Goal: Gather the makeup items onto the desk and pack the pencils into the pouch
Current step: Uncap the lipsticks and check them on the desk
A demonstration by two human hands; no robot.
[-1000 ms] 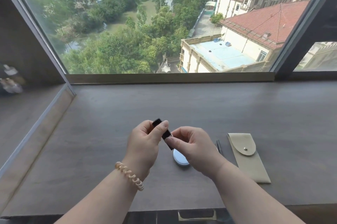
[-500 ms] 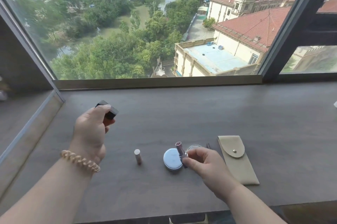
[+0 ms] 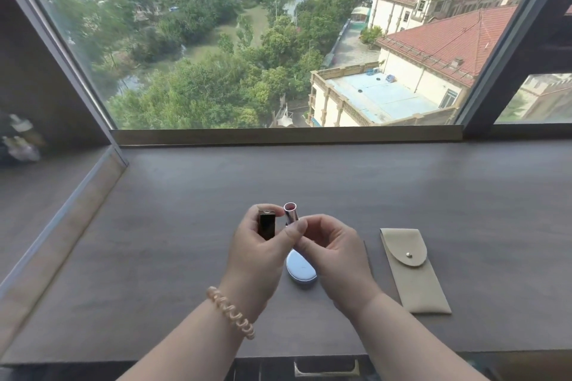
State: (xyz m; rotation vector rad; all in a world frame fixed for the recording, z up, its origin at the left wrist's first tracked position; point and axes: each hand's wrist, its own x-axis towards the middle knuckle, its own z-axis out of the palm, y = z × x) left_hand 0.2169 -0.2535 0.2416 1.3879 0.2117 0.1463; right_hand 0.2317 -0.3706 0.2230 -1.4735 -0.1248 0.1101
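Observation:
My left hand (image 3: 257, 256) grips a black lipstick cap (image 3: 266, 225), held upright over the grey desk (image 3: 185, 210). Close beside it, my right hand (image 3: 334, 256) holds an open lipstick tube (image 3: 291, 214) with its red tip showing. The cap and tube are side by side, a little apart. A round pale-blue compact (image 3: 301, 270) lies on the desk under my hands. A thin dark pencil (image 3: 368, 256) lies just right of my right hand. A beige pouch (image 3: 413, 275) with its snap flap shut lies flat further right.
A large window with a low sill (image 3: 288, 134) runs along the desk's far edge. A slanted glass panel (image 3: 62, 219) bounds the desk on the left, with blurred bottles (image 3: 18, 139) behind it. A drawer handle (image 3: 326, 370) sits below the front edge.
My left hand came in from the far left with the cap. My right hand lifted the lipstick off the desk to meet it. The small cylinder standing on the desk is out of sight.

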